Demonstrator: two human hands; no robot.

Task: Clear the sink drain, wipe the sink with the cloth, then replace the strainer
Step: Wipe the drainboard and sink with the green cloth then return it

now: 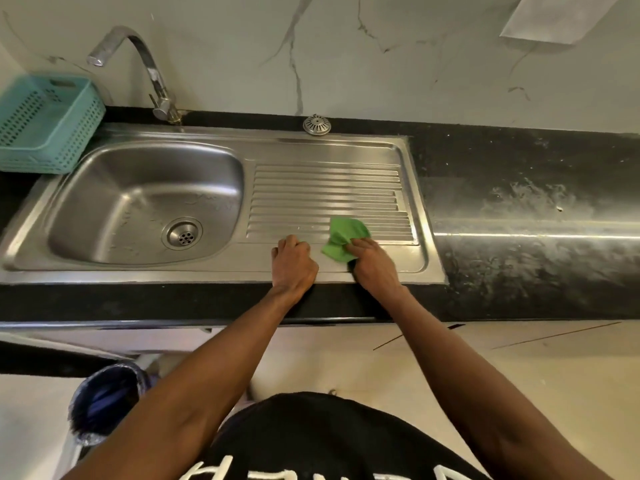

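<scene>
Green cleaning cloth (pixel 341 239) sits bunched on the ribbed drainboard (pixel 325 188), the right hand (pixel 372 263) closing its grip on the near edge. The left hand (pixel 293 259) rests curled just beside it, apparently empty. The basin (pixel 114 188) lies to the left; the strainer (pixel 317 124) waits on the tabletop (pixel 519 168) behind.
</scene>
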